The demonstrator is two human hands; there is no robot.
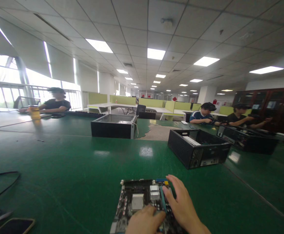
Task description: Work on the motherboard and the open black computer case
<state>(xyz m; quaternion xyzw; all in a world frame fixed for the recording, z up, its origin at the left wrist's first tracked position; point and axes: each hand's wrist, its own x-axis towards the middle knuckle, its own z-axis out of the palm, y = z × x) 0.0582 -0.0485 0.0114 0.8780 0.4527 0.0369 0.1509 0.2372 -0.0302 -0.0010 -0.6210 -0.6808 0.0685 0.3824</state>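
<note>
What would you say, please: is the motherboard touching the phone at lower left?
Apart: the head view plainly shows green tabletop between the motherboard and the phone.

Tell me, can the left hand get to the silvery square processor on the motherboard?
Probably yes: the left hand is right by the near side of the processor, whose top looks mostly uncovered, and the right hand sits off to the motherboard's right side.

Bottom edge crops the motherboard (138, 202) (partly hidden behind both hands (145, 221) (182, 205)).
</note>
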